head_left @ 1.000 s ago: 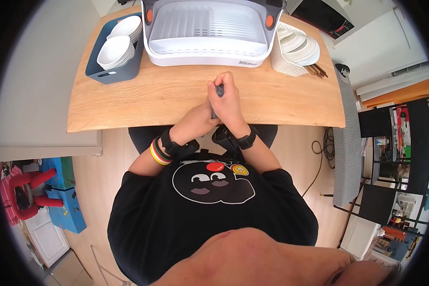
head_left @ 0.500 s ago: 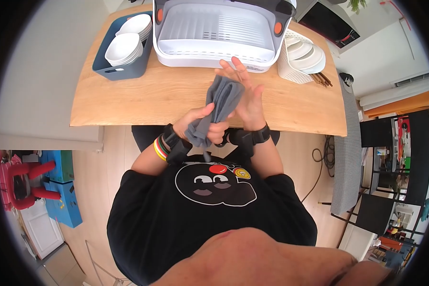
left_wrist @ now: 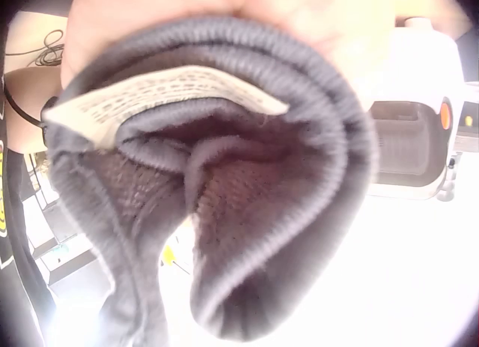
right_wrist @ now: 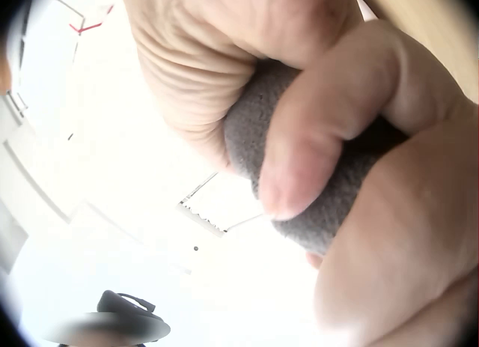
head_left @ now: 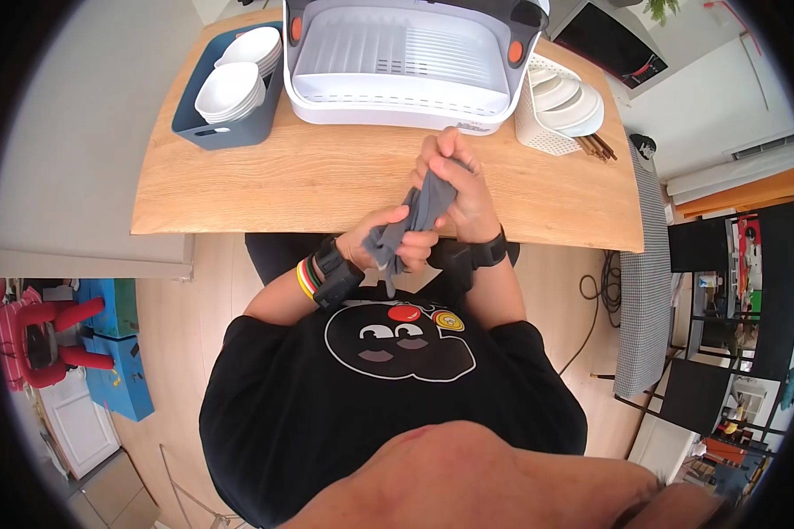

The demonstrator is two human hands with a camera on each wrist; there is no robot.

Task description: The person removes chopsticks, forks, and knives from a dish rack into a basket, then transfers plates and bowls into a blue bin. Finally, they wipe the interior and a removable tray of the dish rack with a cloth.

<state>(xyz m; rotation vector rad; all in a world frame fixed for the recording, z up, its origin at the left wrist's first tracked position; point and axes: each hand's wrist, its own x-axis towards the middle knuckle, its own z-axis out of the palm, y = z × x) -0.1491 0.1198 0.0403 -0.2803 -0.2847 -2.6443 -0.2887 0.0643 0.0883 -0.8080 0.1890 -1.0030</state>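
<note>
A grey cloth (head_left: 434,201) is bunched lengthwise between both hands, over the table's front edge. My left hand (head_left: 370,234) grips its lower part, and a loose end hangs below the fingers. My right hand (head_left: 469,192) is curled round the upper part. In the left wrist view, the cloth (left_wrist: 299,220) shows curled layers and a pale printed label (left_wrist: 172,100) sewn inside. The right wrist view has fingers (right_wrist: 299,167) wrapped over the grey fabric (right_wrist: 251,126).
Behind the hands stands a white dish rack (head_left: 397,101) with orange buttons. At left is a blue basket (head_left: 229,134) with stacked white bowls (head_left: 229,93). At right, a white perforated basket (head_left: 538,137) holds plates (head_left: 573,108) and brown chopsticks (head_left: 596,147).
A second ago both hands were clasped together around the cloth. Half a second ago the right hand was spread open beside it; now its fingers are closed round the upper part.
</note>
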